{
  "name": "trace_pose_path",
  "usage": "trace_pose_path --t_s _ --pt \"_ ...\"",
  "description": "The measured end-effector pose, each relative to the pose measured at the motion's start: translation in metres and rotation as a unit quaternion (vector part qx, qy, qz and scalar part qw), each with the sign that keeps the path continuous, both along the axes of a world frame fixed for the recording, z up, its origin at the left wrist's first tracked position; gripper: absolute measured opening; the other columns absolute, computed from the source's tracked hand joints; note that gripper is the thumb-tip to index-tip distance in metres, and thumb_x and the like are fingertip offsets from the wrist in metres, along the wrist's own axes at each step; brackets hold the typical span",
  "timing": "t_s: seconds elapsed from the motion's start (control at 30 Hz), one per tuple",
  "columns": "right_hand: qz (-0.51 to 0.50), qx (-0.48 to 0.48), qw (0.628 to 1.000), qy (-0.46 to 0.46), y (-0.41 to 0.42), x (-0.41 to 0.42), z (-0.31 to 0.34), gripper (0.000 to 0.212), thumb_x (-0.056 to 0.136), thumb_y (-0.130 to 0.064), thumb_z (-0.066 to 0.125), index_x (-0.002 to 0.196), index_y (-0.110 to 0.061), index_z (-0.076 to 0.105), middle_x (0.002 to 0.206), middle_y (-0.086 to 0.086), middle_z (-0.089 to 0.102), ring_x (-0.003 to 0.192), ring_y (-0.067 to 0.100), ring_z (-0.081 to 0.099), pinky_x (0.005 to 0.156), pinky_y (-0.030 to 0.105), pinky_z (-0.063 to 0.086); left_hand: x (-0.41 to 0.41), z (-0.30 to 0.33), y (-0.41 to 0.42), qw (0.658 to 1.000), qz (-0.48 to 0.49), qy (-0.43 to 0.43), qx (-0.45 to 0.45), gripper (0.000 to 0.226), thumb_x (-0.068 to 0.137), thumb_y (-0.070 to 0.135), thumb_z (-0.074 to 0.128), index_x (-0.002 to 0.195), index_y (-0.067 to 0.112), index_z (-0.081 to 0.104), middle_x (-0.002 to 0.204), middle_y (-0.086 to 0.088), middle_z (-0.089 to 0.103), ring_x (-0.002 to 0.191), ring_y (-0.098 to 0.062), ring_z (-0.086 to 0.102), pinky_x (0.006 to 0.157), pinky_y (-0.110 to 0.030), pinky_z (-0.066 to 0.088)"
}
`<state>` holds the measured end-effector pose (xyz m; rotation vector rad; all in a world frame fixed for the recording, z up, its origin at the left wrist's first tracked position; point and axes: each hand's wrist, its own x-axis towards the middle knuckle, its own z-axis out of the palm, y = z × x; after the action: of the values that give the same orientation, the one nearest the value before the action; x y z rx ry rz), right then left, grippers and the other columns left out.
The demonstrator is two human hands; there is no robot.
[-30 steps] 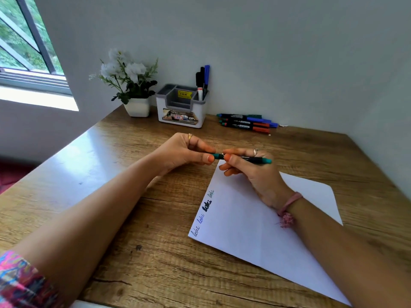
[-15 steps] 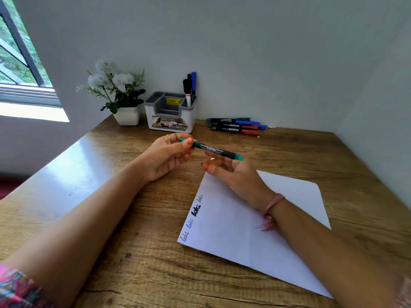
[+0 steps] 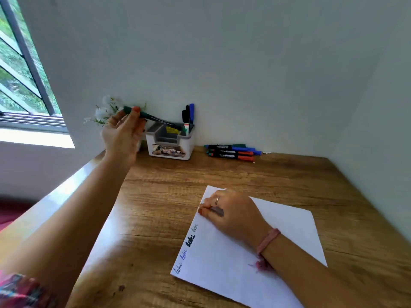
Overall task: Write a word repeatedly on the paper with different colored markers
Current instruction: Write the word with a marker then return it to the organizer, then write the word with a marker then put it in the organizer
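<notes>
Used green marker on its way to the organizer, sheet pinned for the next colour.

Head view: the left hand [image 3: 121,134] pinches the slim dark green capped marker [image 3: 153,118] near its top end, its lower tip aimed into the white and grey plastic desk organizer [image 3: 170,147], probably to sort it apart from the unused coloured markers lying in a row [image 3: 231,151] by the wall. The right hand [image 3: 231,213], fingers curled, rests on the white paper sheet [image 3: 289,236] on the wooden tabletop [image 3: 155,207], likely steadying it; whether that grip holds anything I cannot tell. The written words [image 3: 189,245] run along the sheet's left edge.
</notes>
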<state>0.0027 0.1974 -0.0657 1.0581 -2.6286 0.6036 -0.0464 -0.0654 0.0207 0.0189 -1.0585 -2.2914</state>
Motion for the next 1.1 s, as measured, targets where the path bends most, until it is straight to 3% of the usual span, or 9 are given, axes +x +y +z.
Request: trace_pose_path --t_s 0.17,0.3,0.47,0.63,0.73,0.83,0.97,1.03,1.1 --pt "0.019 -0.005 1.000 0.005 0.000 -0.005 -0.005 0.045 0.090 -0.049 0.040 0.099 -0.021 0.073 0.090 0.001 0.071 0.083 0.016 0.059 0.070 0.037 0.050 -0.045 0.039 0.005 0.986 0.072 -0.007 -0.148 0.021 0.081 0.011 0.072 0.096 0.012 0.057 0.093 -0.006 0.069 0.087 -0.014 0.069 0.079 -0.026 0.056" --pt "0.016 -0.009 1.000 0.000 0.000 -0.005 -0.005 0.046 0.090 -0.048 0.038 0.103 -0.021 0.073 0.092 0.001 0.070 0.087 0.015 0.057 0.072 0.037 0.050 -0.088 0.038 0.015 0.952 0.105 -0.053 -0.281 0.023 0.080 0.012 0.073 0.097 0.010 0.058 0.094 -0.009 0.070 0.085 -0.014 0.069 0.078 -0.029 0.057" --pt "0.018 -0.011 1.000 -0.003 0.000 -0.004 -0.005 0.047 0.090 -0.048 0.037 0.105 -0.019 0.072 0.097 0.000 0.069 0.090 0.015 0.055 0.075 0.037 0.049 -0.122 0.017 0.031 0.867 0.128 -0.154 -0.455 0.037 0.078 0.021 0.076 0.107 0.005 0.061 0.094 -0.009 0.070 0.081 -0.022 0.069 0.078 -0.037 0.058" --pt "0.027 -0.030 0.999 0.002 0.000 -0.004 -0.005 0.042 0.091 -0.045 0.042 0.101 -0.019 0.072 0.095 -0.002 0.068 0.088 0.015 0.055 0.074 0.035 0.049 -0.130 0.003 0.040 0.842 0.109 -0.160 -0.503 0.043 0.076 0.015 0.078 0.111 0.001 0.059 0.100 -0.011 0.067 0.081 -0.021 0.065 0.070 -0.030 0.056" --pt "0.025 -0.038 0.999 0.007 -0.001 -0.005 -0.006 0.036 0.090 -0.042 0.046 0.097 -0.019 0.073 0.091 -0.003 0.067 0.085 0.014 0.055 0.072 0.036 0.049 -0.132 -0.005 0.036 0.824 0.110 -0.162 -0.531 0.045 0.076 0.016 0.077 0.115 0.005 0.059 0.108 -0.012 0.068 0.084 -0.021 0.065 0.073 -0.033 0.056" --pt "0.023 -0.049 0.998 0.013 -0.001 -0.005 -0.008 0.034 0.090 -0.042 0.047 0.094 -0.020 0.073 0.087 -0.004 0.065 0.082 0.014 0.054 0.070 0.036 0.049 -0.129 -0.010 0.037 0.800 0.140 -0.163 -0.561 0.052 0.079 0.020 0.074 0.126 0.008 0.055 0.118 -0.010 0.062 0.084 -0.016 0.059 0.070 -0.019 0.048" --pt "0.021 -0.052 0.998 0.012 -0.002 -0.005 -0.008 0.033 0.090 -0.041 0.048 0.092 -0.020 0.073 0.086 -0.004 0.065 0.082 0.014 0.054 0.070 0.037 0.049 -0.115 -0.009 0.049 0.781 0.220 -0.068 -0.581 0.048 0.084 0.024 0.069 0.128 0.010 0.054 0.118 -0.012 0.049 0.093 -0.017 0.052 0.086 -0.026 0.045" --pt "0.021 -0.053 0.998 0.013 -0.002 -0.005 -0.007 0.032 0.090 -0.040 0.049 0.092 -0.020 0.073 0.087 -0.004 0.065 0.082 0.014 0.054 0.070 0.036 0.049 -0.107 -0.012 0.063 0.736 0.210 -0.011 -0.644 0.037 0.088 0.023 0.064 0.122 0.009 0.057 0.114 -0.012 0.051 0.096 -0.019 0.052 0.091 -0.029 0.044" --pt "0.021 -0.051 0.998 0.018 -0.002 -0.005 -0.007 0.030 0.090 -0.039 0.050 0.092 -0.020 0.073 0.087 -0.005 0.065 0.082 0.014 0.053 0.070 0.036 0.049 -0.101 -0.023 0.083 0.644 0.188 0.027 -0.741 0.031 0.093 0.025 0.056 0.121 0.012 0.058 0.113 -0.008 0.055 0.099 -0.017 0.053 0.094 -0.031 0.044"
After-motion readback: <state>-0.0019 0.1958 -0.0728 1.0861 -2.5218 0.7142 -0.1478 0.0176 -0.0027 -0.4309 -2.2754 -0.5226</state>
